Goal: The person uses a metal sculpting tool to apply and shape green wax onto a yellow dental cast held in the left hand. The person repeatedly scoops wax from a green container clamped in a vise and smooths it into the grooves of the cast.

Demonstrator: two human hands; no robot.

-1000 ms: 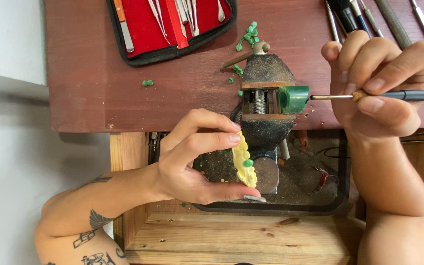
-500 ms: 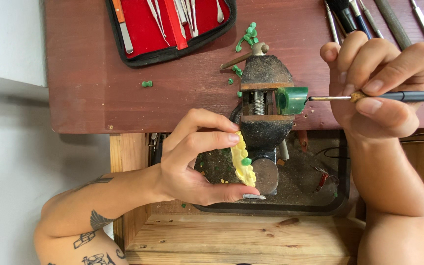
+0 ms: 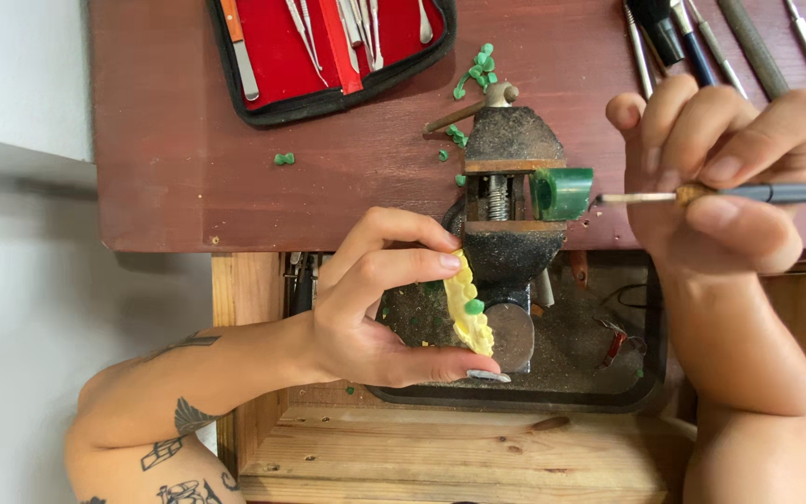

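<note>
Tool tip at the green wax block

My right hand (image 3: 720, 177) pinches the carving tool (image 3: 701, 194) lying sideways, tip left at the green wax block (image 3: 562, 192); my left hand (image 3: 375, 299) pinches the yellow cast (image 3: 468, 308).

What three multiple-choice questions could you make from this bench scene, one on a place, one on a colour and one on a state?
1. Where is the green block?
A. clamped in the vise
B. in the red case
C. in the tray

2. What colour is the toothed piece in the left hand?
A. blue
B. yellow
C. black

3. What is the right hand doing?
A. resting flat and empty
B. gripping a thin tool with its tip at the block
C. turning the vise handle

Answers:
1 A: the block sits at the jaws of the vise, on the side facing the tool.
2 B: the piece is yellow, with a small green bit on it.
3 B: the fingers are closed round the tool, whose metal tip reaches the block.
</note>
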